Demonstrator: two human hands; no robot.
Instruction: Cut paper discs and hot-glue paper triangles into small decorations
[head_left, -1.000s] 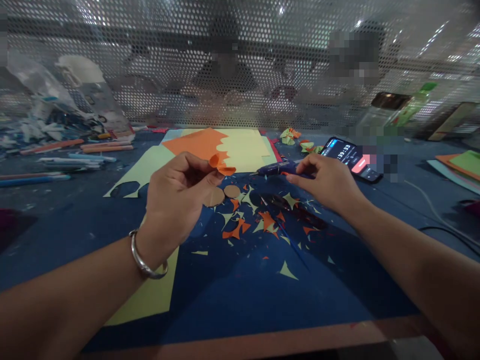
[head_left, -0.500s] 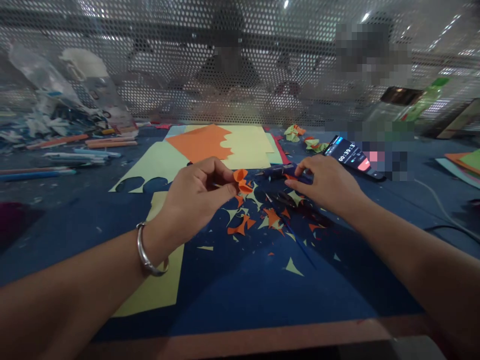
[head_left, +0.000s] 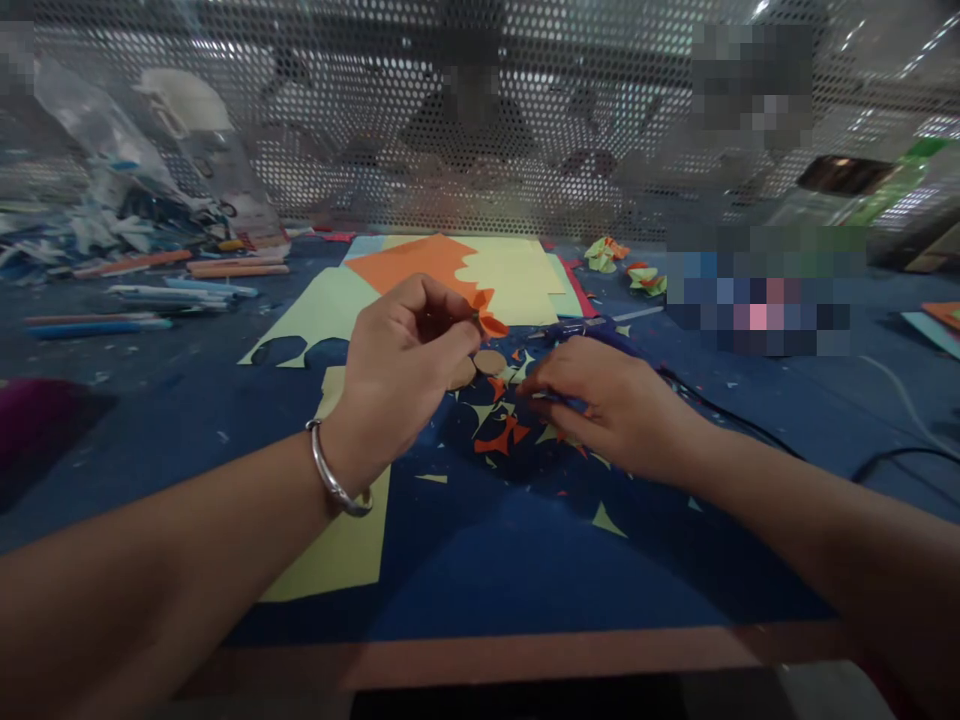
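My left hand [head_left: 416, 375] pinches a small orange folded paper piece [head_left: 489, 315] between thumb and fingertips, above the mat. My right hand [head_left: 600, 395] is low over the paper scraps, its fingers drawn together. Something bluish shows between them, too hidden to name. Orange scraps [head_left: 501, 437] and pale yellow-green scraps [head_left: 480, 413] lie under and between both hands. Two round tan discs, one of them a full disc [head_left: 490, 362], rest beside my left fingertips. Just beyond my right hand lies a dark blue glue gun [head_left: 581, 328].
Behind are stacked paper sheets, with an orange sheet [head_left: 412, 265] on top. A yellow sheet [head_left: 337, 545] lies under my left forearm. Pens [head_left: 176, 295] and a bottle [head_left: 225, 160] stand left. Crumpled paper flowers [head_left: 606, 254] sit at back; a black cable [head_left: 735, 415] runs right.
My right hand has moved from beside the glue gun down and left onto the scraps, its fingers closing. My left hand has lifted and turned the orange piece. The tan discs now show.
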